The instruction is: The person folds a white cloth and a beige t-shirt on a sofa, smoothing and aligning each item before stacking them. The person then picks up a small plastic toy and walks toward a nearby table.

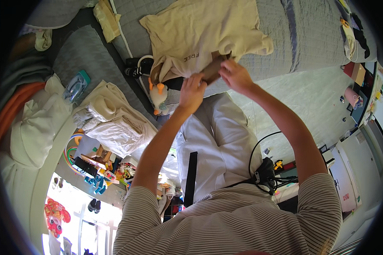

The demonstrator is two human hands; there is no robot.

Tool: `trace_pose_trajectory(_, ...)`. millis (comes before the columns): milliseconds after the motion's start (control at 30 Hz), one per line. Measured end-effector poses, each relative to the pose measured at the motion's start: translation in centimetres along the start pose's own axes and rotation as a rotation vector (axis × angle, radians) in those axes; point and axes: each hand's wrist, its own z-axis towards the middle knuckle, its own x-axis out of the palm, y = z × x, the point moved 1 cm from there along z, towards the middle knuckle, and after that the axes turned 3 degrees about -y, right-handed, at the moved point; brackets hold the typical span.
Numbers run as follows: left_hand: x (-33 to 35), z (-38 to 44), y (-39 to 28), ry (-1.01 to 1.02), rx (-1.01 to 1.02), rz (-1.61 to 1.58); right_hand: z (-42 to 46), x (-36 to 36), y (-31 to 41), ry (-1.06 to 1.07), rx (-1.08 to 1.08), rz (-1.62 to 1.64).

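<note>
A beige T-shirt (207, 28) with printed lettering lies spread on a grey quilted bedspread (274, 60). At the shirt's near edge, a brown piece that looks like fabric (211, 70) stretches between both hands. My left hand (193, 92) grips its lower left end, fingers curled over it. The upper right end is pinched in my right hand (236, 75). Whether the brown piece belongs to the shirt, I cannot tell. Left of my left hand lies a white plush toy (158, 97) with orange feet, beside a dark object partly hidden under the shirt.
Folded cream clothes (118, 121) are piled to the left, near a clear case with a teal edge (76, 86). A pale strip (123, 35) runs along the bedspread. Toys and boxes (99, 159) crowd the lower left. A black cable (253, 149) loops at my waist.
</note>
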Motion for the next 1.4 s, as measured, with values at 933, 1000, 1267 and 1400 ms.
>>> trace_pose_trajectory(933,7.2,-1.9,3.0,0.159,-0.420,0.480,-5.5,4.0,-0.1,0.036,0.305,-0.045)
trace_pose_trajectory(1000,6.6,-2.0,2.7,0.209,-0.432,0.477,-6.4,3.0,0.4,0.039,0.259,0.007)
trace_pose_trajectory(1267,6.4,-2.2,1.9,0.210,-0.519,0.489,-8.7,2.6,1.5,0.212,0.273,0.098)
trace_pose_trajectory(1400,5.6,-3.1,1.3,0.019,-0.460,0.239,-6.6,2.9,0.9,0.166,0.398,0.131)
